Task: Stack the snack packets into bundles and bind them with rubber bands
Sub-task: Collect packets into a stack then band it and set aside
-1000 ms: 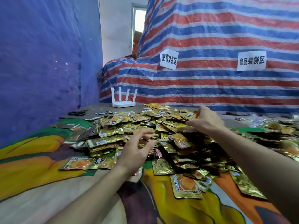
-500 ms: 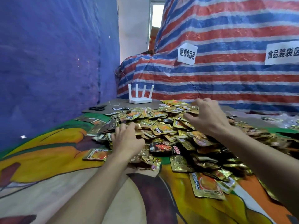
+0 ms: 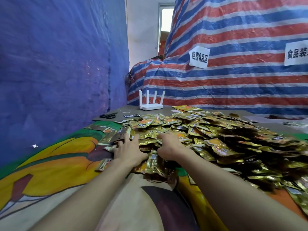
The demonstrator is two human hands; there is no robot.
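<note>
The snack packets [image 3: 208,130], gold foil with orange prints, lie in one broad loose heap in front of the white router [image 3: 150,106], spreading from just before it toward us and away to its right. We see no bound bundle among them.

Both our hands are sunk into the edge of the heap farthest from the router. The left hand [image 3: 129,150] lies back-up with its fingers spread forward against a few packets [image 3: 124,135] that stand tilted on edge. We cannot tell whether it grips them or only presses on them. The right hand [image 3: 171,147] is just beside it, on the side away from the router's left. Its fingertips are buried under the foil, so we cannot tell its grip either.

One stray packet [image 3: 103,165] lies by the left wrist on a cloth [image 3: 50,164] printed in yellow, orange and green, which covers the table on our side of the router. The router itself stands on bare grey tabletop [image 3: 126,110], with black scissors [image 3: 108,116] just to its left. Behind it rises a red, white and blue striped sheet [image 3: 233,80] with a paper label [image 3: 199,57] up to the router's right. A blue sheet [image 3: 58,64] hangs to its left.
</note>
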